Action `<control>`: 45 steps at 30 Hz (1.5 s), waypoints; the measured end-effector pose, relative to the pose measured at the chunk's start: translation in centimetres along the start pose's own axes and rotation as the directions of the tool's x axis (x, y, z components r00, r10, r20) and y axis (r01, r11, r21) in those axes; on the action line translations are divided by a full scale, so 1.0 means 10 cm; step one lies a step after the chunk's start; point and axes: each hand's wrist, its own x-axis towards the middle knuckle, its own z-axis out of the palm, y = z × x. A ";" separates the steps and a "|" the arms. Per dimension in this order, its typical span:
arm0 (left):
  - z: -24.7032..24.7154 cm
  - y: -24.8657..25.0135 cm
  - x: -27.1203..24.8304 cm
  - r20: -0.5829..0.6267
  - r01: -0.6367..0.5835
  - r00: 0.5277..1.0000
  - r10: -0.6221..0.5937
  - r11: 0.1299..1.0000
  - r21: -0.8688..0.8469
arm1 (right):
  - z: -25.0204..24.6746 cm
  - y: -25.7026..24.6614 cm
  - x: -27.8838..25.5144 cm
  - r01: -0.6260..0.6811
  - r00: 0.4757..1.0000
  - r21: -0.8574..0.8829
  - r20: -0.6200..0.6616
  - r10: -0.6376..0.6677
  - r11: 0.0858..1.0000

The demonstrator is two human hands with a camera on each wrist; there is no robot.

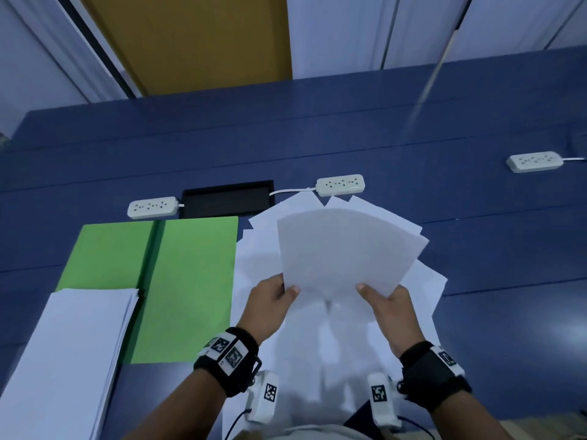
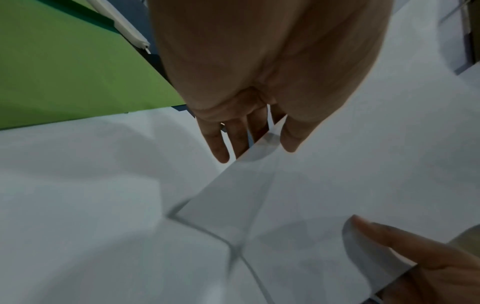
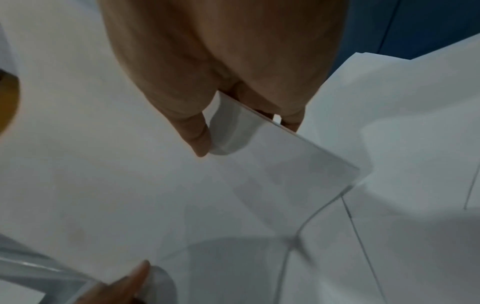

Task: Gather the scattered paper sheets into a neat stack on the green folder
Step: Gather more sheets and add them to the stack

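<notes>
No words can be read anywhere; the paper is blank, and the only marks are black-and-white square code tags on the wrist bands (image 1: pixel 227 352).

The left hand (image 1: pixel 270 301) is holding the near left edge of a bundle of white paper sheets (image 1: pixel 346 249). Its thumb is lying on top and its fingers are tucked under the sheets, so its grip is pinching the paper. The left wrist view is showing the same thing: the thumb is pressing on the top sheet (image 2: pixel 337 185) and the fingers (image 2: pixel 218 144) are reaching under its edge.

The right hand (image 1: pixel 389 308) is holding the near right edge of the same bundle in the same way, thumb on top, fingers below. In the right wrist view its thumb is pushing down on the paper (image 3: pixel 155 195), and its grip is closed on the sheets too.

The bundle is being held up above the blue bench (image 1: pixel 492 249), and it is tilting away from the person. More loose sheets (image 1: pixel 317 344) are lying spread out under it on the bench.

The green folder (image 1: pixel 190 281) is lying open and flat, just to the left of the loose sheets. A neat stack of paper (image 1: pixel 70 344) is sitting on the folder's near left part.

Three white power strips (image 1: pixel 340 184) and a black tray (image 1: pixel 227 198) are lying farther back.
</notes>
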 end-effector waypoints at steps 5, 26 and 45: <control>-0.01 -0.07 -0.11 -0.064 0.048 0.997 -0.043 0.996 0.071 | 0.00 -0.07 -0.13 -0.042 0.995 0.044 0.089 0.038 0.998; -1.64 -0.80 -0.89 -0.260 0.068 0.956 -0.139 0.962 -0.265 | 1.69 -0.07 -0.66 0.018 0.954 -0.203 0.298 0.044 0.979; -3.90 -2.29 -1.63 -0.436 0.306 0.866 -0.244 0.949 0.076 | 3.98 0.21 -1.16 0.282 0.630 -0.573 0.716 0.303 0.769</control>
